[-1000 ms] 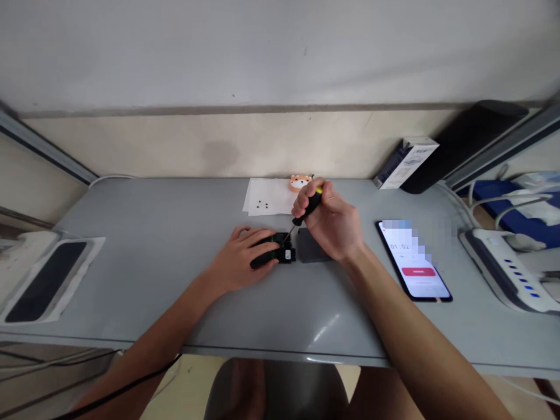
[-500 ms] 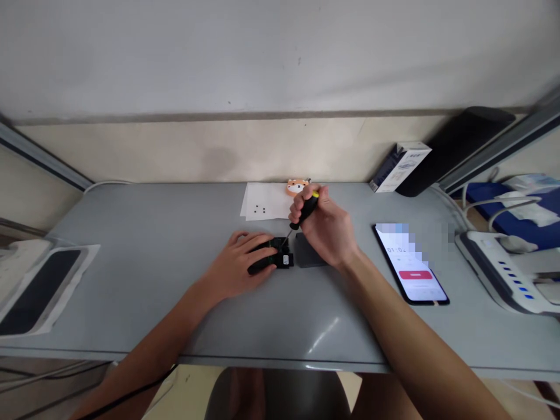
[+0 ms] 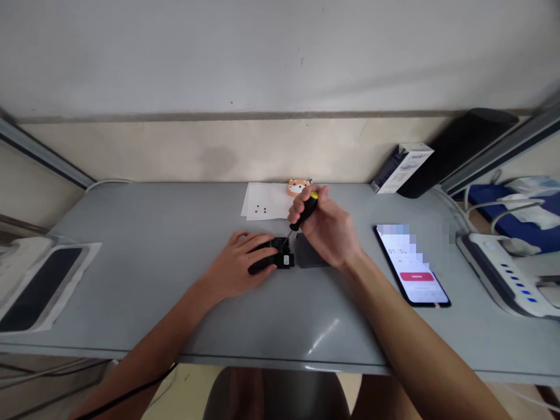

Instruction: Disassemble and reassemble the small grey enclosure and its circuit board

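My left hand (image 3: 242, 258) is wrapped over a small black device (image 3: 286, 261) with an open casing and a green circuit board, holding it against the table. Its fingers cover much of the left part, so its kind is unclear. In my right hand (image 3: 332, 227) is a screwdriver (image 3: 301, 214) with a black and yellow handle, tilted, its tip down inside the device. Beneath that hand lies a dark grey flat piece (image 3: 308, 254), partly hidden. Just behind are white paper sheets (image 3: 273, 201) with several tiny black screws (image 3: 261, 209) on them.
An orange animal-faced item (image 3: 298, 186) sits at the paper's edge. To the right are a lit phone (image 3: 413, 265), a power strip (image 3: 503, 274), a small box (image 3: 402, 168) and a black cylinder (image 3: 459, 151). A dark flat panel (image 3: 41, 289) lies at far left.
The hands, screwdriver and device keep nearly the same places. The whole view has shifted very slightly.
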Demonstrator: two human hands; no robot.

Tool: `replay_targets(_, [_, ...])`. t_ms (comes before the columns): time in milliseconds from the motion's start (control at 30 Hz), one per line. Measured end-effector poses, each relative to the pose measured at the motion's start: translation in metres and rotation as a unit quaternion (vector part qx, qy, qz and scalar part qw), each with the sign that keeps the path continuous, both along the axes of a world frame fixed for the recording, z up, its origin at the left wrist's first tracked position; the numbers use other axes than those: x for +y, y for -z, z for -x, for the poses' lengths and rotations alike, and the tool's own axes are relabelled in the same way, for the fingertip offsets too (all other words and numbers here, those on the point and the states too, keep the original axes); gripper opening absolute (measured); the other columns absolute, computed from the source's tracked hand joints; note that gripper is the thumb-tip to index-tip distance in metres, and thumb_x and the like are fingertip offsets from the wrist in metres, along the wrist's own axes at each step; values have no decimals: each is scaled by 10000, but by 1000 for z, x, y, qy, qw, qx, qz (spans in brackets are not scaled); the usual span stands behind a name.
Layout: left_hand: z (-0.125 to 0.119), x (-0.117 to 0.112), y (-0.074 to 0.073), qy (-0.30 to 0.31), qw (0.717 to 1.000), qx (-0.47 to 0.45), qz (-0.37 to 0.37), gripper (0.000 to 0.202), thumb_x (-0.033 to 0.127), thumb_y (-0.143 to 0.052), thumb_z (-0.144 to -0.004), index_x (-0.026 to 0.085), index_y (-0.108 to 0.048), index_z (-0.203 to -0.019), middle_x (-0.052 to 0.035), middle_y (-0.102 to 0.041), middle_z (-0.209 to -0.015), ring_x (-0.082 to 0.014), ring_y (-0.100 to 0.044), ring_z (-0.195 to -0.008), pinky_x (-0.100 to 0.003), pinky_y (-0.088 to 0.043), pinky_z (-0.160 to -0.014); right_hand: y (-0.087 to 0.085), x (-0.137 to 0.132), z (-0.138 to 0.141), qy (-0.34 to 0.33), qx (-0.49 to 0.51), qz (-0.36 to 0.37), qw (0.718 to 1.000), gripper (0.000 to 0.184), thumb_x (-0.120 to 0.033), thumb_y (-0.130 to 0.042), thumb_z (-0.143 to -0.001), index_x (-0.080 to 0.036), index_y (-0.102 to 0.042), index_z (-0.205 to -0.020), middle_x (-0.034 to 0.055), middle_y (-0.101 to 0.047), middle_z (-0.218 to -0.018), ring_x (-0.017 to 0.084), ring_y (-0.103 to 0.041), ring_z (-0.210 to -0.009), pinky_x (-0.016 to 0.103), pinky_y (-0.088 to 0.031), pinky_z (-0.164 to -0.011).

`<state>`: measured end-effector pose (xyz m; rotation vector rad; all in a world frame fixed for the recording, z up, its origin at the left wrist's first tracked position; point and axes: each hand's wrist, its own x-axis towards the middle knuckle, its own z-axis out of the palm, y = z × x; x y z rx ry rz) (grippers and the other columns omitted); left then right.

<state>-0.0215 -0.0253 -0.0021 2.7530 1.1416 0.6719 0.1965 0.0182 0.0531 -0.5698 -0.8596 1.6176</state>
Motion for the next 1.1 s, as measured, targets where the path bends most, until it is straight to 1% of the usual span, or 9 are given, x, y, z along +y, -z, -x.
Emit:
replay_targets(133, [-1, -1, 0, -1, 1000, -7, -6, 199, 312, -592, -1045, 250, -733, -1172, -76, -747, -1353, -223, -712, -1231, -425, -457, -1109, 3, -2, 3, 9, 10, -11, 1000, 408, -642, -570, -993, -261, -553, -847, -26, -424, -700, 142, -422, -611, 309, -462, -628])
replay_targets(267, [-1, -1, 1, 4, 1000, -19, -16, 200, 337, -581, -1058, 245, -732, -1153, -78, -760, -1325, -226, -720, -1215, -429, -457, -1084, 6, -4, 3, 4, 41, -10, 999, 334, -507, -752, -908, -274, -517, -868, -47, -391, -686, 132, -397, -609, 283, -424, -623])
replay_targets(333, [-1, -1, 2, 5, 1000, -21, -17, 198, 339, -585, -1056, 245, -732, -1148, -78, -761, -1322, -224, -717, -1220, -424, -457, -1086, 6, -3, 3, 14, 40, -12, 999, 347, -479, -789, -879, -266, -517, -846, -34, -456, -724, 132, -450, -653, 281, -438, -653])
replay_targets(433, [-1, -1, 2, 1, 1000, -17, -10, 192, 327, -593, -1048, 245, -733, -1152, -78, -756, -1336, -222, -710, -1235, -421, -449, -1106, 4, 0, 3, 16, 9, -13, 1000, 346, -559, -710, -927, -255, -566, -845, 0, -531, -797, 147, -511, -714, 303, -472, -695])
replay_targets(567, [0, -1, 1, 3, 1000, -14, -3, 195, 328, -599, -1049, 249, -731, -1168, -75, -754, -1337, -219, -711, -1226, -418, -445, -1111, 4, 0, 5, -6, 28, 9, 1000, 392, -627, -598, -983, -255, -577, -862, -30, -426, -690, 130, -416, -607, 283, -429, -623])
replay_targets(767, [2, 0, 1, 8, 1000, -13, -8, 198, 319, -604, -1049, 247, -734, -1180, -79, -746, -1351, -229, -697, -1249, -415, -450, -1093, 8, -3, 5, -34, 73, 1, 997, 392, -569, -724, -920, -257, -502, -838, -53, -403, -635, 117, -353, -574, 251, -387, -591])
replay_targets(833, [2, 1, 0, 6, 1000, -7, -3, 195, 311, -606, -1046, 252, -737, -1177, -75, -743, -1358, -228, -692, -1261, -412, -453, -1098, 8, -3, 4, -32, 65, -3, 997, 398, -532, -784, -880, -255, -504, -825, -47, -451, -651, 122, -404, -602, 257, -404, -611])
replay_targets(967, [2, 2, -3, 12, 1000, 3, -15, 201, 301, -581, -1055, 255, -730, -1181, -69, -745, -1358, -229, -693, -1262, -413, -468, -1089, 6, 0, 2, -7, 33, -7, 999, 340, -492, -846, -829, -248, -609, -846, -4, -598, -859, 144, -555, -761, 293, -459, -691])
replay_targets(1100, [2, 2, -2, 12, 1000, 4, -23, 209, 308, -568, -1062, 258, -729, -1186, -69, -742, -1369, -230, -696, -1260, -414, -480, -1079, 5, 1, 4, -19, 25, -10, 999, 330, -545, -799, -859, -240, -675, -883, 4, -561, -820, 150, -536, -741, 315, -463, -711])
